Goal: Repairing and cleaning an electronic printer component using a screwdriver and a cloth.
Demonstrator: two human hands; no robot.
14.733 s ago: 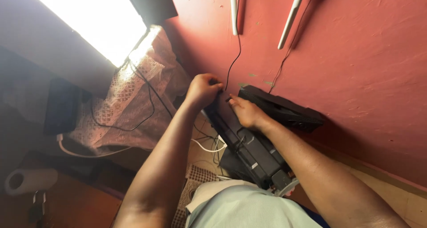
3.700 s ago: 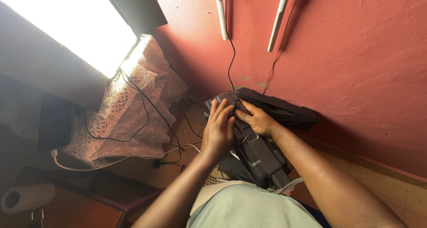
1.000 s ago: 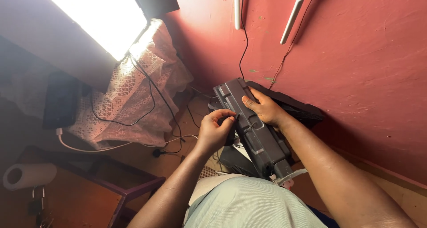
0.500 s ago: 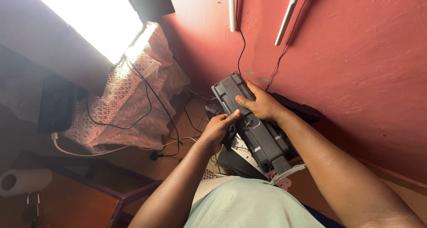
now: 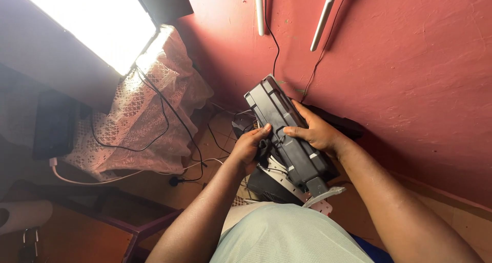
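Room: a rough red-painted wall (image 5: 410, 63) fills the right side; a bright window glares at upper left, with a lace cloth (image 5: 154, 114) draped below it.
Held thing: a long dark grey plastic device (image 5: 287, 135), slab-shaped with ribbed panels, lifted close in front of the wall.
Long axis: runs from upper left, near the wall, down to lower right toward the person's body; a pale grey lever or tab sticks out at the lower end.
Right hand (image 5: 315, 132): wraps over the right edge at mid-length, thumb laid across the top face, gripping the device.
Left hand (image 5: 248, 147): curled at the left edge just beside the right thumb, fingertips pressed on a small dark part there; what it pinches cannot be told.
Nearer hand: both touch; the right carries the weight.
Around: black cables (image 5: 169, 119) trail over the cloth and floor; two white rods (image 5: 323, 19) lean on the wall above; another dark box (image 5: 266, 186) sits under the device.
In the way: thin wires hanging down the wall to the device's far end.
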